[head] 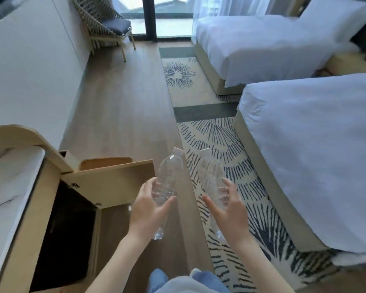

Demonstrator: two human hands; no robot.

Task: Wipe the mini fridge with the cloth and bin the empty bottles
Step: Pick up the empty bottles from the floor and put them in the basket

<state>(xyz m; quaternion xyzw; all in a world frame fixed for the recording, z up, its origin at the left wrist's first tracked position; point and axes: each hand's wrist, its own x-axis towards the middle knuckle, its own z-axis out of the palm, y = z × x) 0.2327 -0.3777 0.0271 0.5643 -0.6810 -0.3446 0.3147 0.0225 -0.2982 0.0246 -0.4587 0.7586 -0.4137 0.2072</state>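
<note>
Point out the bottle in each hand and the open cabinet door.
Left-hand bottle (169,172), head view, clear upper body.
Right-hand bottle (209,172), head view, clear upper body.
Cabinet door (112,182), head view, inner wooden face.

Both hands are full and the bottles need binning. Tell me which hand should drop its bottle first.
Probably the left hand. Its bottle is on the side of the open cabinet door and the woven basket behind it, likely the bin. The right hand and its bottle are over the rug, farther away.

Left hand (148,210) grips clear bottle (168,176); right hand (230,212) grips second bottle (211,176); cabinet door (112,182) open.
</note>
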